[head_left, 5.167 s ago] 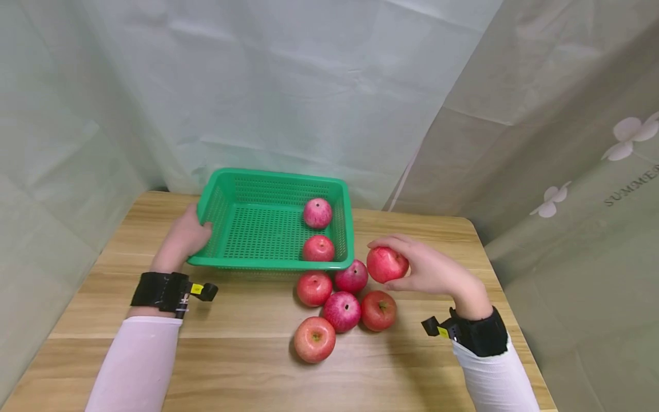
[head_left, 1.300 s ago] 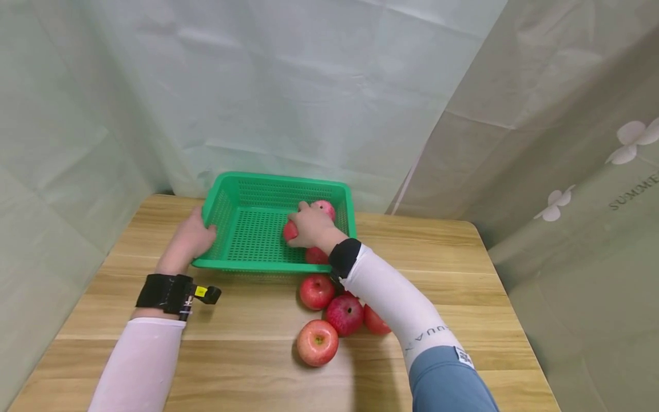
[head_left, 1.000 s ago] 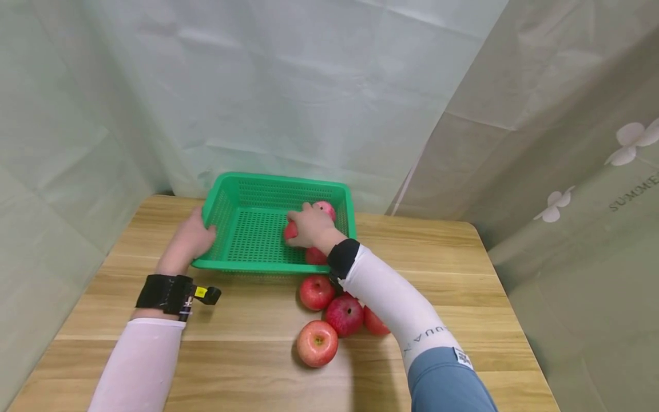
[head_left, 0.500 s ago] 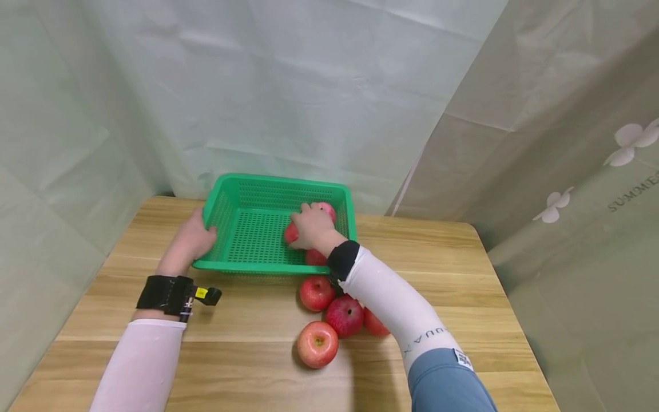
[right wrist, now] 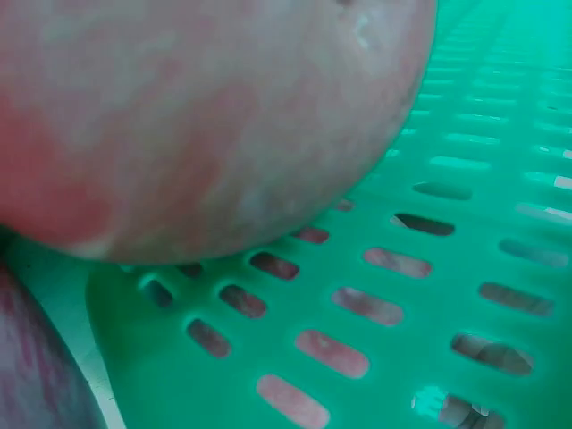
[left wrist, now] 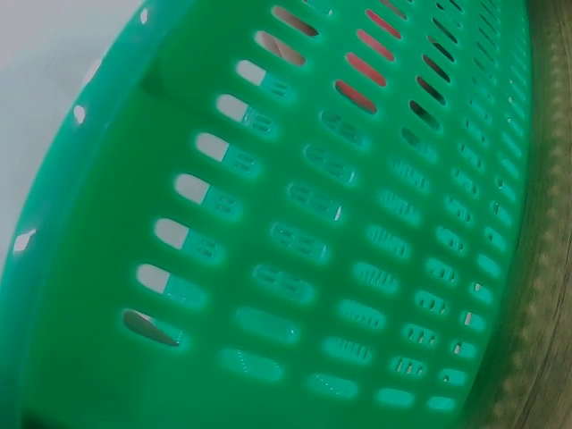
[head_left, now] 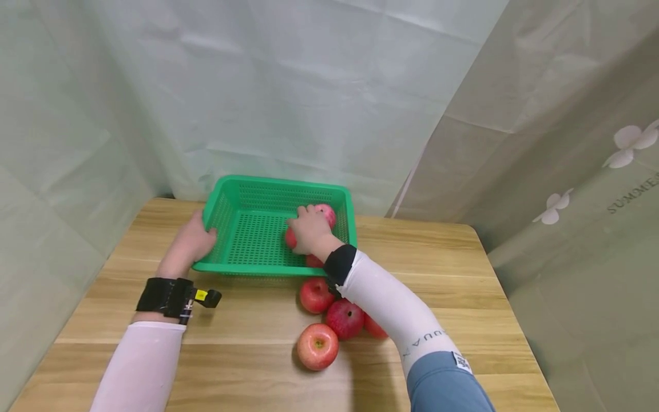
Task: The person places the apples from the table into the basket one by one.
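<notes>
In the head view my left hand (head_left: 193, 237) grips the left rim of a green plastic basket (head_left: 278, 269). Inside the basket my right hand (head_left: 310, 230) reaches over a red apple (head_left: 290, 238), fingers curled round it and hiding most of it. Behind that hand sits a pinkish apple (head_left: 326, 214); another apple (head_left: 313, 261) shows partly below the wrist. The left wrist view is filled by the slotted basket wall (left wrist: 241, 197), without the hand. Close up in the right wrist view, an apple (right wrist: 206, 116) stands before the basket's slotted side (right wrist: 357, 357); fingers are out of sight.
Outside the basket's front right corner lie several apples: a red apple (head_left: 316, 295), a dark red apple (head_left: 345, 319), a paler apple (head_left: 317, 347) and one partly under the right arm (head_left: 374, 327). The wooden table (head_left: 231, 366) meets hanging sheets (head_left: 288, 103) behind.
My right hand has carried an apple from right of the basket into it. Over the last second that hand has shifted only slightly, while the left hand keeps its place on the rim.
</notes>
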The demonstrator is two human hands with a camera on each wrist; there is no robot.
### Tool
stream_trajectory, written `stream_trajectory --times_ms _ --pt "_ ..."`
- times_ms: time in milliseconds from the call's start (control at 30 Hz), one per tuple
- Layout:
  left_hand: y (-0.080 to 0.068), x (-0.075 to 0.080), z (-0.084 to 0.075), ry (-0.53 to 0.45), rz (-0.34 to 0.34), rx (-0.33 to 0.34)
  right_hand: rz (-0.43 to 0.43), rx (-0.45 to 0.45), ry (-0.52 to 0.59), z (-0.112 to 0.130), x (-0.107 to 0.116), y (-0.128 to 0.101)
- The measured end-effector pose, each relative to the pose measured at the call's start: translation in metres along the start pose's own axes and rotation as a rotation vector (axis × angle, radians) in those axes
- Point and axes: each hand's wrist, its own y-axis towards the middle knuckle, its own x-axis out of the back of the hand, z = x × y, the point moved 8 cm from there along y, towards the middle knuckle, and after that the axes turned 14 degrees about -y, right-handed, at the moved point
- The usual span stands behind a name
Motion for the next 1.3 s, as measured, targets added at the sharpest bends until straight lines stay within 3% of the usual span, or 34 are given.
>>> stream_trajectory --times_ms 467,733,1033,1300 --pt "0.0 -0.001 -0.003 0.004 0.002 -0.014 0.001 0.027 0.04 -0.003 0.005 -0.004" --pt "0.002 0.002 -0.005 0.008 0.014 -0.006 -0.037 0.032 0.198 -0.018 0.016 -0.014" --pt "0.004 0.003 -0.003 0.016 0.017 -0.013 -0.036 0.008 0.348 -0.032 0.013 -0.025" --pt "0.007 0.004 0.001 0.035 0.013 -0.039 -0.13 0.006 0.515 -0.053 0.01 -0.049"
